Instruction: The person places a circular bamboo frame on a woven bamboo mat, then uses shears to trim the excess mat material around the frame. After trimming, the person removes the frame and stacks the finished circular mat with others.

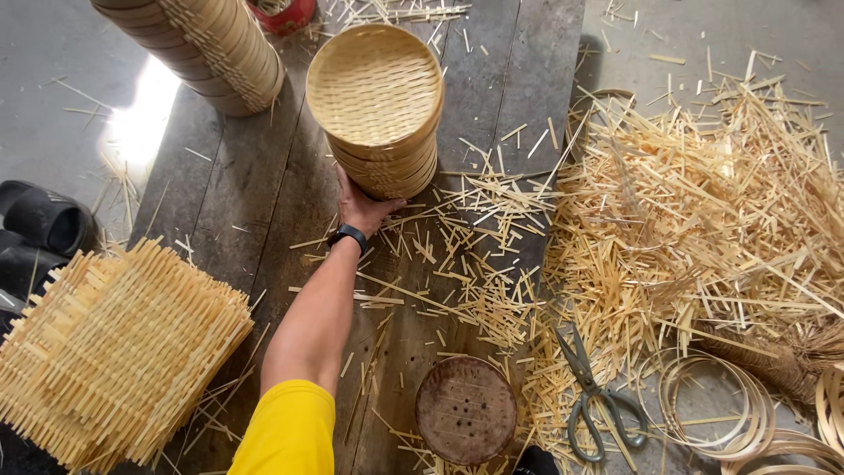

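My left hand [360, 208], with a black watch on the wrist and a yellow sleeve up the arm, reaches forward to the foot of a stack of round woven bamboo baskets [378, 97] on the dark wooden board [255, 193]. The fingers are tucked against the lowest baskets and the thumb points right along the base. The stack stands upright, its top basket showing a woven bottom. My right hand is out of view.
A second leaning stack of baskets [207, 48] and a red container [286, 13] stand at the back left. Square woven bamboo mats [110, 352] are piled at the left. A round wooden block [466, 409], scissors [593, 405], bamboo rings [703, 396] and a heap of bamboo strips [703, 202] lie at the right. Black sandals [44, 220] sit far left.
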